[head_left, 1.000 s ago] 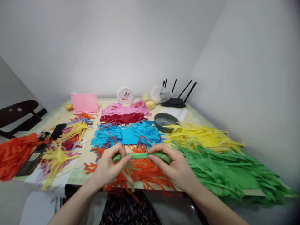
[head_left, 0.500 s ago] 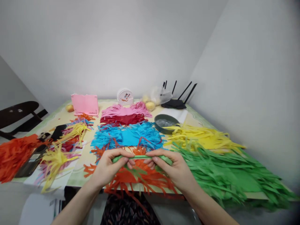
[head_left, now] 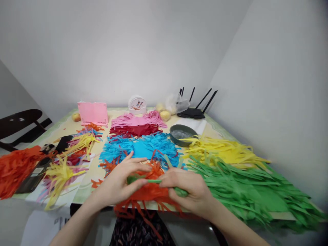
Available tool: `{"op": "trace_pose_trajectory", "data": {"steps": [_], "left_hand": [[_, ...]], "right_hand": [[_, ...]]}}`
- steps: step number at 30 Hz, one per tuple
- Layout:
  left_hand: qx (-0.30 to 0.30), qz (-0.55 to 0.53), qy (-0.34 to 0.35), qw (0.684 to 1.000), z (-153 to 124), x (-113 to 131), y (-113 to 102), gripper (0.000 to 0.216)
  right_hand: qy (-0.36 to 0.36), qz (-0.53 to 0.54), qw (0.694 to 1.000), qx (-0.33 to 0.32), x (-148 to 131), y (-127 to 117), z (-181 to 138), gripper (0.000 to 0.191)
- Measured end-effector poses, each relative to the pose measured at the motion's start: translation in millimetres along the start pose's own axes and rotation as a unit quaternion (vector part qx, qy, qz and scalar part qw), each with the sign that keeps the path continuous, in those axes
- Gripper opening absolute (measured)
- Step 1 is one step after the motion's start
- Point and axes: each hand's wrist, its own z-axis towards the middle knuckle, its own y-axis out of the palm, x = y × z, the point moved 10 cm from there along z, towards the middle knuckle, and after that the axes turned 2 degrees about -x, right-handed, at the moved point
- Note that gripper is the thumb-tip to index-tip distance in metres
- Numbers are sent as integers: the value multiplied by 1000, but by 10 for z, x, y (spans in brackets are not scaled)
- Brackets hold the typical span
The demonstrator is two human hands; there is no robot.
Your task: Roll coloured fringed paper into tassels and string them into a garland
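A twisted strip of green fringed paper (head_left: 153,181) stretches between my two hands above the near edge of the table. My right hand (head_left: 188,191) is closed around its right part, with loose pale green ends sticking up beyond the fingers. My left hand (head_left: 120,182) has its fingers stretched out and apart from the thumb. The strip's left end lies in the gap between that thumb and the fingers, partly hidden. Below both hands lies orange fringed paper (head_left: 153,194), some of its strands hanging over the edge. Blue fringed paper (head_left: 143,148) lies just beyond.
Green fringe (head_left: 266,198) and yellow fringe (head_left: 228,153) cover the right side. A dark bowl (head_left: 182,135) and a black router (head_left: 191,113) stand behind. Red fringe (head_left: 135,130) and pink fringe (head_left: 137,120) lie farther back. Mixed tassels (head_left: 60,177) and a phone (head_left: 33,177) lie left.
My left fingers have opened out from their pinch on the green strip. My right hand has turned and wrapped around it, and the loose green ends now point up instead of hanging down.
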Motion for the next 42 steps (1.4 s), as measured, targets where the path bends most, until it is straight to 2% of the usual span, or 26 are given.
{"op": "trace_pose_trajectory", "data": {"steps": [3,6,9,12,15,17,19,22,26,30,32,34,36,38,40,42], "left_hand": [[-57,61,20,996,79,18,125,14],[-3,176,64,982,87,12,99,18],[55,273,147,949,-22,83,110,26],[72,296,211,929,-161,117,164,34],[103,314,202,922,-203,52,155,34],[151,315,174,921,-184,10,108,29],[214,274,140,927,-148,-21,35,23],[290,131,70,945,-71,-123,-72,16],[294,-79,-7,953,91,-308,-76,19],[302,-174,-64,935,218,-507,-65,22],[323,-185,-91,924,249,-632,-90,23],[356,-191,-122,907,234,-783,-162,23],[404,-203,-145,880,151,-927,-297,24],[447,-208,-146,858,39,-1003,-465,24],[463,-187,-136,856,-47,-986,-615,24],[453,-137,-136,870,-84,-912,-699,24]], "right_hand": [[-16,-6,997,-78,-54,96,18,26],[76,39,987,-133,136,121,31,32],[211,113,961,-138,454,162,30,33],[282,247,913,-159,628,432,9,31],[310,371,865,-129,687,663,-18,37],[317,400,857,-79,705,691,-30,34],[304,391,868,-31,681,625,-8,29],[264,354,897,17,604,451,111,21],[222,302,926,53,606,267,322,15],[205,238,942,116,734,176,438,6],[167,152,968,112,742,134,517,7],[129,35,989,60,805,86,618,11],[163,-94,982,1,1141,-74,666,16],[279,-197,940,-9,1747,-449,591,23],[348,-233,908,-13,2323,-778,471,27],[416,-259,871,-38,2875,-942,275,24]]}}
